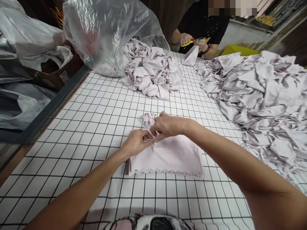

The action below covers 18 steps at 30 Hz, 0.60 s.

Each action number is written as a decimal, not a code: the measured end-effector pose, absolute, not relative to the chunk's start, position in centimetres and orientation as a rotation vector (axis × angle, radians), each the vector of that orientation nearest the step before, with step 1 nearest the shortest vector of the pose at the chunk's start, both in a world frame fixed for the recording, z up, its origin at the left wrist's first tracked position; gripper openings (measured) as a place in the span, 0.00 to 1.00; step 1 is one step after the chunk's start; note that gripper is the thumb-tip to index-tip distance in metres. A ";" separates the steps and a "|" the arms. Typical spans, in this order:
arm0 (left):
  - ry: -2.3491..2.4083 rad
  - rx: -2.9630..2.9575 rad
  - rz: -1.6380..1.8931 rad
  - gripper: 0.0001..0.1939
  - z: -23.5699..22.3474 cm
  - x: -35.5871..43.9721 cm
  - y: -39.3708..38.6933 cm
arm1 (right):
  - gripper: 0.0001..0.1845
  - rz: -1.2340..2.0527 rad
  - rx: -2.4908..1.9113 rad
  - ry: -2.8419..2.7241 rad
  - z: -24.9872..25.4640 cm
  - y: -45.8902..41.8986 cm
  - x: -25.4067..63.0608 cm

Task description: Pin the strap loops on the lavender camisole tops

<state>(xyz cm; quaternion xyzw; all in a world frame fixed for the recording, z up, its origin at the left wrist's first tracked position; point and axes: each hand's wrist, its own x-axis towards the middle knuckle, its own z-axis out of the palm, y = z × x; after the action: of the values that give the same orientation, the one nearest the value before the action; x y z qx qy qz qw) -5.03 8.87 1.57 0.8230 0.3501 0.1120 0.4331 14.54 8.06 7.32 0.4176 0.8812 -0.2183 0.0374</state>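
A stack of pale lilac fabric pieces [168, 156] lies flat on the grid-patterned table [96, 127] in front of me. My left hand [135, 142] is closed on the stack's upper left corner. My right hand [168, 125] pinches the same fabric just beside it, fingers pressed together. A small bunched bit of the fabric [148, 118] sticks up behind the two hands.
A heap of crumpled lilac pieces [151, 68] lies at the back beside a clear plastic bag [105, 32]. A larger spread of pieces [263, 95] covers the right side. Across the table a person's hands [194, 41] hold yellow-handled scissors and a fabric piece [190, 56].
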 end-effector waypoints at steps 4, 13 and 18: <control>0.879 2.132 0.294 0.12 1.7 -5.2 8.7 | 0.14 -0.779 1.311 2.578 7.6 9.8 15.8; 0.851 2.312 0.243 0.08 1.1 -5.4 8.4 | 0.08 -0.024 1.399 2.525 9.3 11.7 14.5; 0.821 2.651 0.509 0.20 1.1 -6.7 7.0 | 0.08 0.302 1.510 2.828 6.5 12.4 15.2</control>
<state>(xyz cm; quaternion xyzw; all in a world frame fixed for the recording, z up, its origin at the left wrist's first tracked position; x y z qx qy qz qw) -6.67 7.02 1.08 0.9275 0.2874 0.1779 0.1594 15.19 12.35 6.46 0.4687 0.8775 0.0936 -0.0392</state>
